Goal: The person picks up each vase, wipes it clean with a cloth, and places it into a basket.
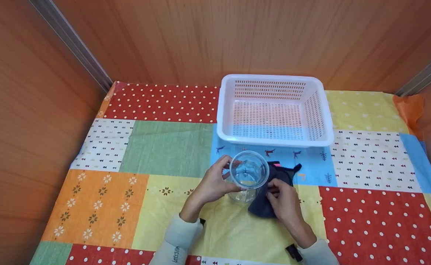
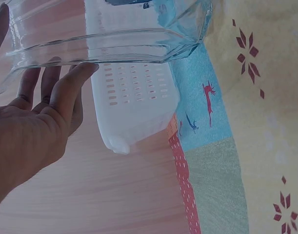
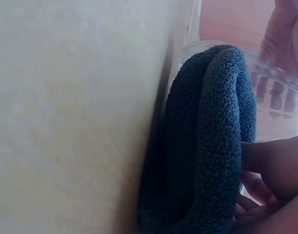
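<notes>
A clear, wide-mouthed jar [image 1: 250,173] is held by my left hand [image 1: 213,182], thumb and fingers spread around its side, mouth facing up. In the left wrist view the jar [image 2: 114,46] shows angled, see-through walls above the fingertips. My right hand [image 1: 286,202] pinches a dark blue terry cloth [image 1: 263,204] just right of the jar. Thick folds of the cloth [image 3: 217,131] fill the middle of the right wrist view, with the thumb pressed against them. A dark loop and a small pink patch show at the cloth's far end.
Beyond the hands stands a white perforated plastic basket [image 1: 274,142], with nothing in it. A patchwork-print tablecloth [image 1: 175,147] covers the table. Wood-grain panels [image 1: 200,40] enclose the back and both sides. An orange cloth corner [image 1: 410,110] bunches at the right panel.
</notes>
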`<action>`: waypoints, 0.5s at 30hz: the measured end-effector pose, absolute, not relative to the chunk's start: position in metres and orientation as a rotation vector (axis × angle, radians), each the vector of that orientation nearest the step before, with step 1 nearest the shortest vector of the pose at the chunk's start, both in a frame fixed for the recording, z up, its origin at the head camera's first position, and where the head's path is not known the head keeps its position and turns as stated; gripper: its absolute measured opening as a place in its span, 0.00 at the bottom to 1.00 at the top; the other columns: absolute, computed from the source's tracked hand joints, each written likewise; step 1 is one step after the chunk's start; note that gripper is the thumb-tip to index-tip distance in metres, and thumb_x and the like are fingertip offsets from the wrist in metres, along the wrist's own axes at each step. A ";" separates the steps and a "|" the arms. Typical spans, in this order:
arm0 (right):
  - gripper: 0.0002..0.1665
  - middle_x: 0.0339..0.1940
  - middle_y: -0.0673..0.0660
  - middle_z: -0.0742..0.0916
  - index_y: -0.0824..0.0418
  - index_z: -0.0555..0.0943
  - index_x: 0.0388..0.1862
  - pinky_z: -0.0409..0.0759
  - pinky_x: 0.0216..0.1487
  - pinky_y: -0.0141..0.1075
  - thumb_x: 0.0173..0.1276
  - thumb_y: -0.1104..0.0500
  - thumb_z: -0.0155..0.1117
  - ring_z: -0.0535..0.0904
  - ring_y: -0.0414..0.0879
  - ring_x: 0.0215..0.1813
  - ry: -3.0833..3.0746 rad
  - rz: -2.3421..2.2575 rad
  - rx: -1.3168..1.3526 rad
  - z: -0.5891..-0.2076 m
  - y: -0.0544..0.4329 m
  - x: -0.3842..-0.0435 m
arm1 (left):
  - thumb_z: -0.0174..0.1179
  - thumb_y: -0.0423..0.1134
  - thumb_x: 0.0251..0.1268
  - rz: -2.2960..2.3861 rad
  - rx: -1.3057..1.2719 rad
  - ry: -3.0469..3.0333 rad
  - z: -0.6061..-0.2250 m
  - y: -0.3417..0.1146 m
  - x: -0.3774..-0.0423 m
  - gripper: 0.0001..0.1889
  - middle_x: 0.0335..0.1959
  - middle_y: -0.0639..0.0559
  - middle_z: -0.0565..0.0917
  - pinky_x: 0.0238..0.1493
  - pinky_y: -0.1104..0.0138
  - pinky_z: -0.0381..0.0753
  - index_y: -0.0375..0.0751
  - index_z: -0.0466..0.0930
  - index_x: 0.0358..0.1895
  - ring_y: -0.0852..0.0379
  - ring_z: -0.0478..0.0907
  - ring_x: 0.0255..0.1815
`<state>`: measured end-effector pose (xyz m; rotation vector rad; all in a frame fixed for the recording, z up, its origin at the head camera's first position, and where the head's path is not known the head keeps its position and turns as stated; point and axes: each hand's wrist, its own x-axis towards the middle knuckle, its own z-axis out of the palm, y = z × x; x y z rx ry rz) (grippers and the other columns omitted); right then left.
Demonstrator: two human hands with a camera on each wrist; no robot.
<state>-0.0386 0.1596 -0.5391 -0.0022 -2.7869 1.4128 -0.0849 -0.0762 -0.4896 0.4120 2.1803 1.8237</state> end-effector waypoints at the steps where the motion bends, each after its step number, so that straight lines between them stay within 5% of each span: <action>1: 0.11 0.41 0.61 0.90 0.65 0.84 0.39 0.90 0.45 0.52 0.63 0.78 0.71 0.90 0.55 0.41 -2.788 1.413 -0.002 -0.539 0.160 -0.038 | 0.82 0.29 0.50 1.822 0.412 2.181 -0.489 -0.076 -0.085 0.28 0.56 0.45 0.78 0.71 0.44 0.76 0.37 0.76 0.53 0.32 0.74 0.65; 15: 0.11 0.42 0.62 0.90 0.67 0.86 0.41 0.90 0.46 0.50 0.63 0.78 0.70 0.89 0.55 0.42 -2.735 1.466 -0.037 -0.544 0.158 -0.035 | 0.83 0.28 0.48 1.793 0.414 2.218 -0.489 -0.075 -0.085 0.29 0.54 0.47 0.79 0.69 0.46 0.79 0.37 0.76 0.53 0.50 0.76 0.60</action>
